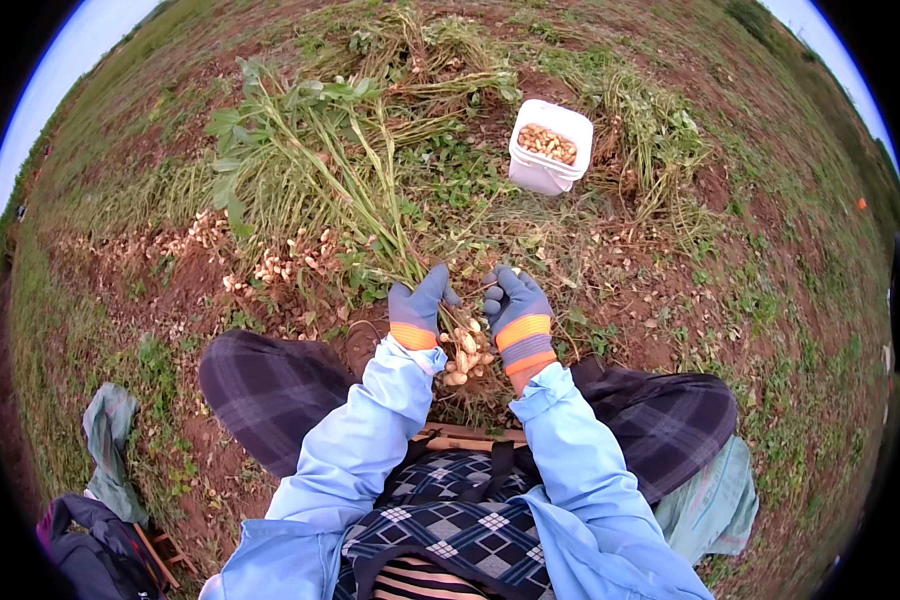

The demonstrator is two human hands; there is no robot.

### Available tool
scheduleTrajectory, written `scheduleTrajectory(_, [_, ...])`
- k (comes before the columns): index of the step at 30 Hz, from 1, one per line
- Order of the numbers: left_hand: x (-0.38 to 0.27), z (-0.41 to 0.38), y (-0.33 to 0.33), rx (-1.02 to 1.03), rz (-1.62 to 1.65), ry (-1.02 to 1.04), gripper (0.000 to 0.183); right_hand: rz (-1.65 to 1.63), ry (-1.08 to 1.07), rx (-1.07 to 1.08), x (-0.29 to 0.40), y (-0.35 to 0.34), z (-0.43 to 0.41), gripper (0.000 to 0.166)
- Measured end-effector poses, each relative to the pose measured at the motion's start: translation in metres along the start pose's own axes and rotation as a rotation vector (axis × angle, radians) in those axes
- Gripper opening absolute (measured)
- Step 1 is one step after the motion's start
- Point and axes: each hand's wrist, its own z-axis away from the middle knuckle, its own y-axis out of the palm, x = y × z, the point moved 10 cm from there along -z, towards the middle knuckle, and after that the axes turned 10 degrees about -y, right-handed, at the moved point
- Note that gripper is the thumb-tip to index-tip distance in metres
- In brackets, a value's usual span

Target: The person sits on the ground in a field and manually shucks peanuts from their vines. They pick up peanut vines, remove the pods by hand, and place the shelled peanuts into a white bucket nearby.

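Note:
My left hand (418, 304), in a grey work glove with an orange cuff, grips the lower stems of an uprooted peanut plant (371, 210). The leafy tops point away to the upper left. Below the grip, a cluster of peanut pods (466, 352) hangs from the roots between my wrists. My right hand (521, 304), gloved alike, is just right of the roots with its fingers curled. A small pale thing shows by its fingertips, and whether it is held is unclear. Ahead to the right, a white plastic bucket (538, 177) contains loose peanuts (547, 144).
Pulled peanut plants with pods (285, 262) lie at the left front, with more heaps behind (420, 52) and right of the bucket (645, 142). Green woven sacks lie at the left (112, 442) and by my right knee (712, 502). A dark bag (94, 551) sits lower left.

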Motion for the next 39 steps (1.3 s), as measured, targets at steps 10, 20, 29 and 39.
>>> scheduleTrajectory(10, [-0.02,-0.014,-0.025,0.004,-0.024,0.155,0.015,0.63,0.089,0.389,0.024,0.034,0.029,0.022])
scheduleTrajectory(20, [-0.02,-0.002,-0.018,-0.04,-0.001,0.095,0.013,0.875,0.309,0.523,-0.018,0.034,0.045,0.027])
scheduleTrajectory(29, [-0.011,0.001,-0.014,-0.02,-0.062,0.099,0.011,0.884,0.066,0.504,-0.014,0.035,0.039,0.02])
scheduleTrajectory(39, [0.026,0.006,0.002,0.009,-0.113,-0.107,0.02,0.142,-0.071,-0.121,-0.003,-0.027,0.005,0.015])
